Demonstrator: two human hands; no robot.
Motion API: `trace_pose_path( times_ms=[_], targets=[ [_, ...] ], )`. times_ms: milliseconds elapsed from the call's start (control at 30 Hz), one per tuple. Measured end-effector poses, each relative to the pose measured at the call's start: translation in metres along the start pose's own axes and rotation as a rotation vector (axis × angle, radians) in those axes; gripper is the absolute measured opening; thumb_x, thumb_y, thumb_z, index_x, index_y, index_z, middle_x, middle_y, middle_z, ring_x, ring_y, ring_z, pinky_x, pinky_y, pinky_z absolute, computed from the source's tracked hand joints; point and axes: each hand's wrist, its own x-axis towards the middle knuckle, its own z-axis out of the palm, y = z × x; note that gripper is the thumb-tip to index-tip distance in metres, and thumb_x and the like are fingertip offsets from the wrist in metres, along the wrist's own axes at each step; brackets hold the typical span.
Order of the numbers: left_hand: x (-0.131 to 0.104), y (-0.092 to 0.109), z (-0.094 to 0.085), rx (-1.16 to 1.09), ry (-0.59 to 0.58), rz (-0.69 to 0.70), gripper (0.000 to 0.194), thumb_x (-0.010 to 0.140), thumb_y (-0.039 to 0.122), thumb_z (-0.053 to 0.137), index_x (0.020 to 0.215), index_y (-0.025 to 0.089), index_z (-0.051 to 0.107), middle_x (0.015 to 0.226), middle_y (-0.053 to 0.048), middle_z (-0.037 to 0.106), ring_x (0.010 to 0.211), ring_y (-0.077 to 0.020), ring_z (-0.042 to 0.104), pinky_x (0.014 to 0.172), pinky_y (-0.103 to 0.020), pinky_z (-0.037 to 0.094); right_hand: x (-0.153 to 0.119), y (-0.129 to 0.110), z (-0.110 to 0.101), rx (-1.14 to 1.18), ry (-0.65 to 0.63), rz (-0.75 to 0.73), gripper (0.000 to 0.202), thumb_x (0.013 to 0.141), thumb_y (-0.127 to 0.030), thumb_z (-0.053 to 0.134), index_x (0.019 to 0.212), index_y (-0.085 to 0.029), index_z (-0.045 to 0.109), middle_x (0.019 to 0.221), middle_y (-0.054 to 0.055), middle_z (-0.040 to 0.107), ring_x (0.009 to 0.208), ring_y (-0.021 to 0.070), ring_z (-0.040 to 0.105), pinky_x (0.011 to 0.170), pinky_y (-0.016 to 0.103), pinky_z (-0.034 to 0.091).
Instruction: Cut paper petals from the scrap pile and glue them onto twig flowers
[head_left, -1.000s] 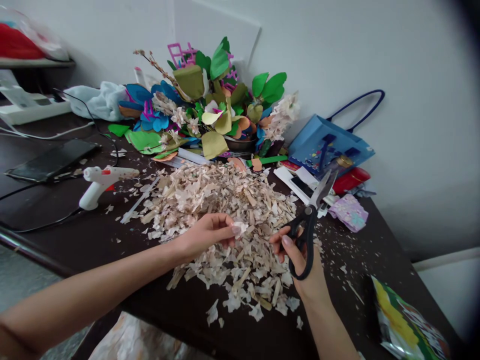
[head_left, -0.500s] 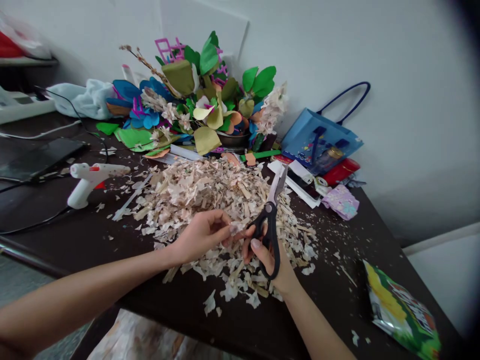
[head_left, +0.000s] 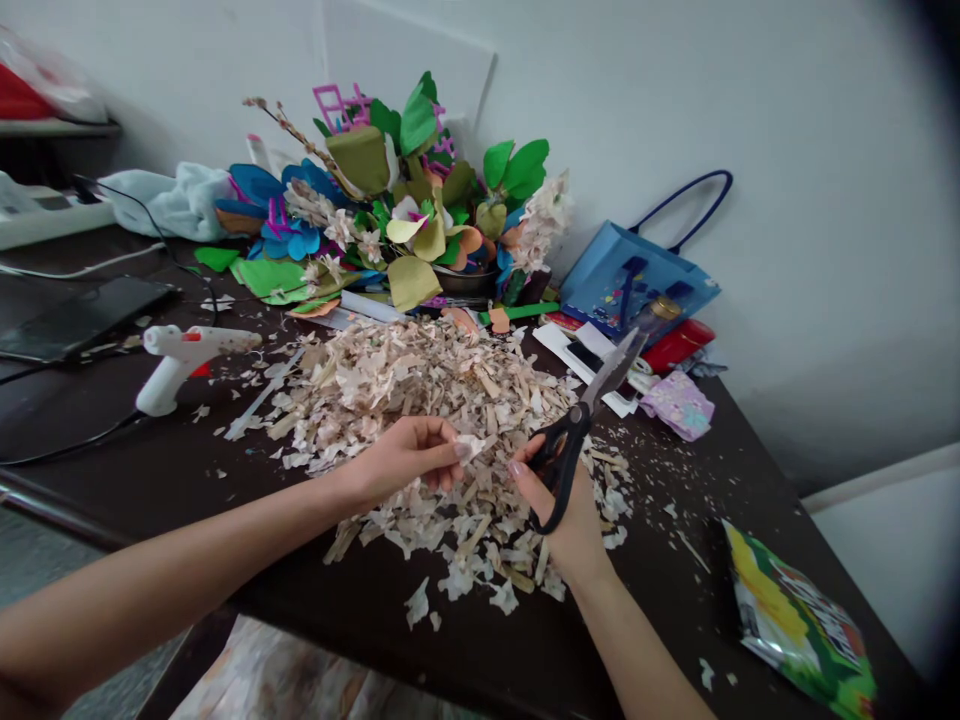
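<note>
A left hand point(head_left: 412, 460) pinches a pale scrap point(head_left: 471, 447) over the pile point(head_left: 390, 375); the right hand point(head_left: 574, 530) grips scissors point(head_left: 576, 418), blades pointing away. Any cut would call for turning them inward.

Craft workspace: glue gun point(head_left: 176, 362), flower arrangement point(head_left: 420, 205), scrap-strewn table point(head_left: 187, 495).

The left forearm point(head_left: 187, 550) enters at the lower left edge and slants up rightward to the left wrist point(head_left: 349, 487). Near the middle of the frame, the left hand point(head_left: 416, 455) pinches with thumb and forefinger, its other fingers curled under. The right forearm point(head_left: 637, 635) rises from the bottom edge, right of centre, leaning up leftward. The right hand point(head_left: 562, 505) keeps a loose grip, fingers bent, thumb pointing up left with its nail showing. The hands are apart.
</note>
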Motion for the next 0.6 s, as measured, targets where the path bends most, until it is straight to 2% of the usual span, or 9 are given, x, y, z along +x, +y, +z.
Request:
trace_pose_path(
  times_ms=[133,267,400,600],
  targets=[
    [-0.001,0.0,-0.001,-0.02,-0.041,-0.016,0.025,0.082,0.037,0.064,0.079,0.014,0.055,0.067,0.0,0.066,0.054,-0.0073,0.057,0.051,-0.018,0.041,0.0,-0.006,0.001,-0.015,0.005,-0.061,0.016,0.079,-0.026,0.065,0.086,-0.023,0.051,0.09,0.002,0.063,0.074,0.0162,0.058,0.068,0.03,0.047],
    [-0.001,-0.004,0.001,-0.022,-0.059,-0.017,0.026,0.081,0.038,0.064,0.079,0.014,0.055,0.067,0.0,0.067,0.053,-0.0075,0.057,0.05,-0.018,0.04,-0.005,-0.01,0.008,-0.034,-0.124,-0.056,0.014,0.079,-0.026,0.063,0.086,-0.023,0.051,0.107,0.006,0.063,0.071,0.0153,0.057,0.064,0.029,0.047],
    [0.001,-0.008,0.003,-0.025,-0.061,-0.022,0.028,0.08,0.039,0.066,0.078,0.014,0.054,0.066,0.0,0.067,0.053,-0.0072,0.057,0.049,-0.018,0.04,-0.01,-0.003,0.016,0.021,-0.17,-0.058,0.015,0.079,-0.025,0.062,0.087,-0.023,0.049,0.097,0.004,0.063,0.073,0.0162,0.058,0.065,0.029,0.048],
    [0.001,-0.011,0.004,-0.011,-0.068,-0.007,0.028,0.08,0.039,0.065,0.078,0.014,0.054,0.066,0.001,0.066,0.054,-0.0077,0.058,0.05,-0.018,0.041,-0.012,0.003,0.024,0.076,-0.122,0.006,0.017,0.079,-0.026,0.062,0.087,-0.022,0.049,0.079,0.0,0.057,0.068,0.0158,0.058,0.066,0.03,0.05]
  ],
)
